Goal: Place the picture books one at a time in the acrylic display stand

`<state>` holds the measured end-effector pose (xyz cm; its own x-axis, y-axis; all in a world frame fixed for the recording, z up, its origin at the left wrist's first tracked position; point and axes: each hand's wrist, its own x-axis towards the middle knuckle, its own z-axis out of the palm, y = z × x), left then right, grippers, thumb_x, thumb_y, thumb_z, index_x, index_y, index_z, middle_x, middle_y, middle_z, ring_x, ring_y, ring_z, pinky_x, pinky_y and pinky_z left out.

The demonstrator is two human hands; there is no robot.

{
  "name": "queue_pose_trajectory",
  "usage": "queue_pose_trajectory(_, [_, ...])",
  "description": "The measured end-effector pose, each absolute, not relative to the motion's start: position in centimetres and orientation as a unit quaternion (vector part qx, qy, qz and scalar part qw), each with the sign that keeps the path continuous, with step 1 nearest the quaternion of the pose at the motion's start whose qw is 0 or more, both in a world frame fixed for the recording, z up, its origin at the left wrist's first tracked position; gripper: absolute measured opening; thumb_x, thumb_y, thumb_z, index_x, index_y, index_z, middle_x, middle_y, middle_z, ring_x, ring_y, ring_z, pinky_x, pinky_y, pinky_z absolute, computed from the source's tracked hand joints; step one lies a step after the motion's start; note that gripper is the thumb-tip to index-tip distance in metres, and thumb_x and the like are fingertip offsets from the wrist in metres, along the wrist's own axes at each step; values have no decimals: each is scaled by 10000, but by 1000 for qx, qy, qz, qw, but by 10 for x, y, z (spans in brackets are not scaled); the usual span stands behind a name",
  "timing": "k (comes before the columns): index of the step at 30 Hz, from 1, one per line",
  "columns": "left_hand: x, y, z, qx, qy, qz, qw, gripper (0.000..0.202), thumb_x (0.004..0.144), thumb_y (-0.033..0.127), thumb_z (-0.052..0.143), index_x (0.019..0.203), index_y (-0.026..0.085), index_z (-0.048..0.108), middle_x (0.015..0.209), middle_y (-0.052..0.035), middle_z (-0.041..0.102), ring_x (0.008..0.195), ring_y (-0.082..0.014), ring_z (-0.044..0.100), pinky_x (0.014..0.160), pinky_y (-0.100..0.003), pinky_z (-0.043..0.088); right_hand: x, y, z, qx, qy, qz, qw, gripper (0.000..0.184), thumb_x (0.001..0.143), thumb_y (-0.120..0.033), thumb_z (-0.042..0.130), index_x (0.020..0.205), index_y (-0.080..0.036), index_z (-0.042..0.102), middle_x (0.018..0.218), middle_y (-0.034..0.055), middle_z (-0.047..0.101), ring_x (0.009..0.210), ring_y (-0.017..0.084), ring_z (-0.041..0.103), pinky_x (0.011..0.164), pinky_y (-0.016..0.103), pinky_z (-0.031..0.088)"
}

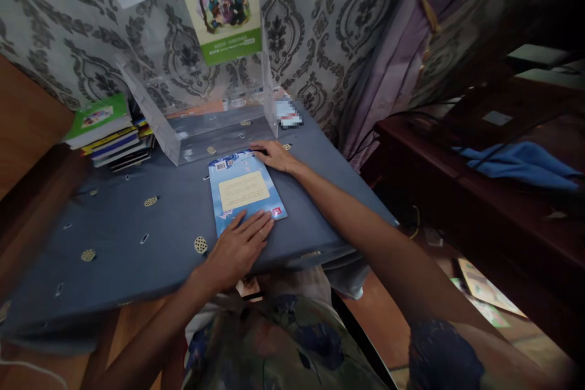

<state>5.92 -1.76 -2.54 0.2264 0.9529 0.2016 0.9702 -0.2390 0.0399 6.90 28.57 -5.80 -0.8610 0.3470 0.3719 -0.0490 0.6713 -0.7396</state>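
Note:
A light-blue book (244, 191) lies on the cloth-covered table in front of me, its cover with a cream text panel, a barcode and a small red mark facing up. Across its near edge my left hand (242, 247) rests flat, fingers stretched out over the cover. My right hand (275, 156) is at the far right corner, fingers reaching along the top edge and touching the book; its fingertips are partly hard to make out. Just beyond the book stands a clear acrylic stand (196, 134).
A stack of books (114, 134) sits at the back left. The grey-blue tablecloth (114, 219) has seed-pod prints. A calendar (228, 6) hangs on the patterned wall. To the right are a purple curtain (388, 85) and dark furniture (439, 164) with a blue cloth (521, 161).

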Motion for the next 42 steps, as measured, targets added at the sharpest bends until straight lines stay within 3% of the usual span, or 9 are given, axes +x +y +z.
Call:
queue_pose_trajectory(9, [42, -76, -31, -715, -682, -128, 81, 554, 1019, 193, 367, 1563, 207, 262, 1504, -120, 485, 1413, -221, 432, 1173, -452, 384, 71, 285, -58, -80, -888, 383, 240, 405, 897, -202, 546, 1290, -188, 639, 1292, 85, 681, 1207, 250, 633, 1066, 427, 486])
queue_pose_trajectory(17, [42, -97, -39, -680, -715, -123, 103, 702, 990, 421, 487, 1582, 190, 189, 1534, -154, 439, 1417, -294, 424, 1112, -495, 452, 92, 256, -45, -103, -924, 300, 213, 415, 861, -258, 603, 1263, -174, 661, 1288, 107, 680, 1224, 321, 601, 1072, 469, 448])
queue_pose_trajectory(22, [43, -131, -36, -697, -686, -117, 175, 625, 986, 125, 425, 1572, 254, 248, 1354, -89, 637, 1257, -234, 600, 1033, -394, 533, 146, 218, -40, -33, -926, 312, 209, 454, 886, -376, 621, 1315, -230, 623, 1375, 102, 621, 1317, 320, 528, 1124, 518, 396])
queue_pose_trajectory(29, [47, -161, 5, -759, -614, -131, 173, 557, 1000, 107, 341, 1548, 202, 321, 1209, -52, 725, 1149, -205, 672, 990, -359, 572, 220, 192, -36, -3, -945, 313, 93, 899, 694, -637, 779, 1482, -383, 430, 1612, 43, 323, 1489, 320, 274, 1198, 528, 302])
queue_pose_trajectory(32, [45, -157, 33, -739, -627, -168, 180, 549, 994, 141, 409, 1534, 224, 359, 1211, -57, 724, 1143, -216, 672, 930, -352, 596, 231, 193, -26, 21, -941, 334, 55, 969, 646, -641, 810, 1493, -390, 411, 1612, 50, 321, 1483, 330, 286, 1178, 519, 337])
queue_pose_trajectory(34, [40, -142, 56, -708, -638, -223, 201, 558, 979, 146, 459, 1521, 249, 384, 1145, -61, 744, 1070, -219, 696, 842, -337, 606, 230, 190, -21, 26, -930, 363, 59, 894, 691, -604, 796, 1479, -372, 442, 1565, 68, 406, 1433, 325, 381, 1139, 495, 393])
queue_pose_trajectory(37, [22, -99, 92, -651, -664, -290, 226, 424, 963, 189, 527, 1366, 317, 561, 969, -15, 757, 851, -186, 712, 753, -309, 582, 218, 178, -17, -19, -904, 410, 117, 512, 872, -526, 636, 1347, -338, 601, 1306, 80, 655, 1211, 285, 601, 1014, 432, 494])
queue_pose_trajectory(39, [2, -60, 111, -598, -682, -355, 225, 235, 965, 259, 537, 1147, 251, 685, 948, -20, 742, 804, -164, 687, 739, -285, 557, 207, 169, -17, -67, -882, 436, 164, 340, 943, -490, 523, 1169, -312, 702, 1059, 57, 740, 1012, 265, 677, 894, 393, 537])
queue_pose_trajectory(42, [-39, 2, 124, -567, -686, -435, 135, 239, 947, 331, 522, 996, 179, 700, 896, -25, 716, 749, -142, 638, 639, -236, 506, 193, 160, -16, -109, -831, 506, 202, 320, 936, -511, 511, 951, -263, 712, 851, 32, 723, 793, 232, 676, 708, 337, 548])
